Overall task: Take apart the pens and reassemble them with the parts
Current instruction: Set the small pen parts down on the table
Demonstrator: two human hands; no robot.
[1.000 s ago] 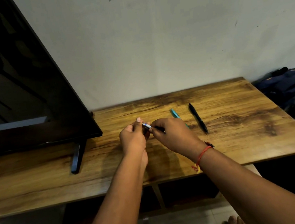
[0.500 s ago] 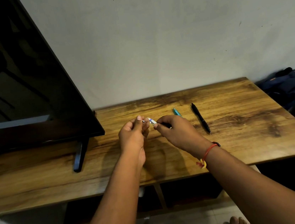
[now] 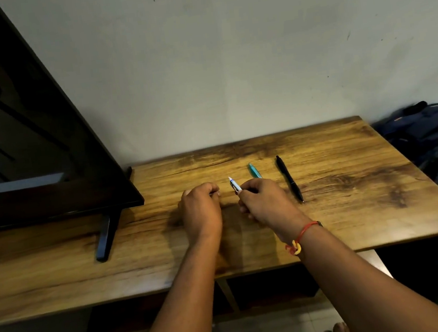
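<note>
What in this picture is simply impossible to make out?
Head view, all of it:
- Whether the left hand holds a small pen part: its curled fingers hide it.
- The white pen, lower half: wrapped inside the right hand.
- The teal pen, near end: behind the right hand.
- The television: cut off by the left edge.
</note>
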